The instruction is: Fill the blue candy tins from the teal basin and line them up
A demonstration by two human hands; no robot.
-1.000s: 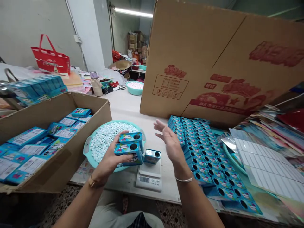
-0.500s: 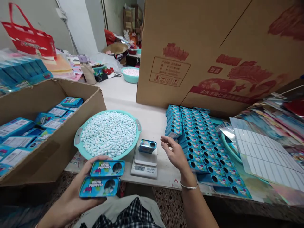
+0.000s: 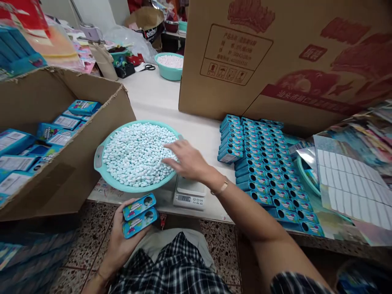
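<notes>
My left hand [image 3: 121, 237] is closed around two small blue candy boxes [image 3: 140, 216], held side by side below the bowl, each with a round hole in its top face. Over the right side of a turquoise bowl [image 3: 98, 157], my right hand [image 3: 186, 159] is stretched out with fingers apart and nothing visible in it. Small white and pale blue candies [image 3: 137, 151] fill that bowl. Under my right wrist stands a small white digital scale [image 3: 188, 200] with a lit display. My hand hides the top of its plate, so I cannot tell whether a box rests there.
Rows of blue candy boxes [image 3: 260, 171] stand on the table to the right, before a large carton [image 3: 226, 94]. An open cardboard box [image 3: 101, 134] with more blue boxes is on the left. Farther back are scissors [image 3: 148, 67] and a second bowl [image 3: 170, 73] of pale candies.
My right hand has moved left from beside the scale to over the candy bowl. My left hand still holds the two boxes, now tilted. The view has tipped downward.
</notes>
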